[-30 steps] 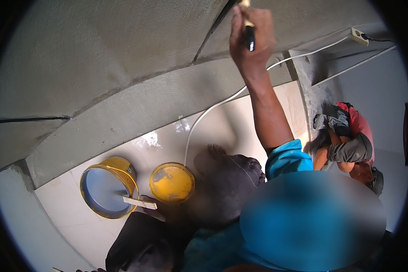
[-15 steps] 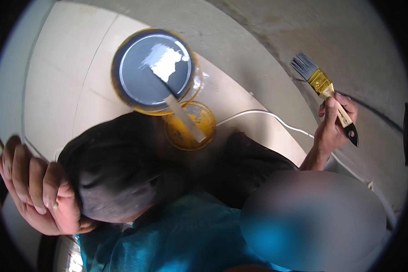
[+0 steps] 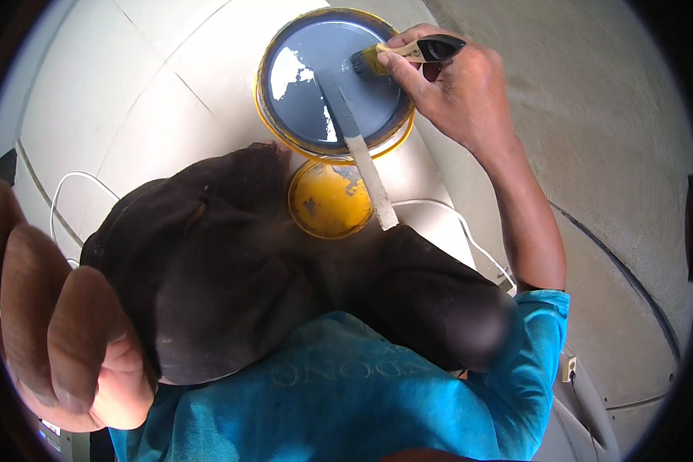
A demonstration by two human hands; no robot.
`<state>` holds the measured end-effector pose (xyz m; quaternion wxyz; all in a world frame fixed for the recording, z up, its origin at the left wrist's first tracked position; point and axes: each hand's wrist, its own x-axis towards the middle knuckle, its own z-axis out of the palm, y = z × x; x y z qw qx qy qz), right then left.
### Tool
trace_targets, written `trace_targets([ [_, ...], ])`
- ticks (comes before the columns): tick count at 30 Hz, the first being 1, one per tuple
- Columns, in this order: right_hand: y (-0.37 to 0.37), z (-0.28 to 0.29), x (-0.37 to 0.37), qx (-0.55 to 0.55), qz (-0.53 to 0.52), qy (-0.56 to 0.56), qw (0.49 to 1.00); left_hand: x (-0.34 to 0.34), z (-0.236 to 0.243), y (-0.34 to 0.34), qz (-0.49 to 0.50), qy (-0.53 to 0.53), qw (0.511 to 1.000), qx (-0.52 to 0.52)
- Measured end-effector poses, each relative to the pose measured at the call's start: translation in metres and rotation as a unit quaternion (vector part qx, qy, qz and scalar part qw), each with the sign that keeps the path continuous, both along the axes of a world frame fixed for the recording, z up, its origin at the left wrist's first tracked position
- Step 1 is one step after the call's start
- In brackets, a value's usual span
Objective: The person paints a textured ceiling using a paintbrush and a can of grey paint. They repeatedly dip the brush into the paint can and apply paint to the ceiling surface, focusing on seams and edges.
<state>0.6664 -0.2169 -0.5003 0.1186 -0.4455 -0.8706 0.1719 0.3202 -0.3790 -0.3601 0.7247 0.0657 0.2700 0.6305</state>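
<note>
Right hand [image 3: 458,88] gripping brush [image 3: 404,54] over paint bucket [image 3: 335,77]

A round yellow lid [image 3: 329,202] lies on the pale tiled floor [image 3: 131,100], smeared with grey paint. A thin white cable [image 3: 454,223] runs across the tiles just beside it and loops again at the left. A grey plastered wall [image 3: 593,123] rises along the right.
</note>
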Motion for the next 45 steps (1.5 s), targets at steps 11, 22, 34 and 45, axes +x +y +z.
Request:
trace_targets([
  [11, -0.002, 0.014, -0.006, 0.003, -0.003, 0.009, 1.0, 0.001, 0.008, 0.009, -0.026, -0.009, 0.999, 0.034],
  [22, -0.015, -0.039, 0.072, -0.489, -0.331, 0.57, 0.571, 0.063, 0.01, 0.023, 0.026, 0.004, 0.999, 0.044],
  [34, -0.044, -0.065, 0.03, -0.567, -0.296, 0.72, 0.27, 0.084, 0.027, 0.051, 0.004, 0.028, 0.999, 0.028],
  [45, -0.229, -0.05, 0.273, -0.009, -0.245, 0.938, 0.244, 0.116, 0.022, 0.07, -0.032, 0.001, 0.999, -0.019],
])
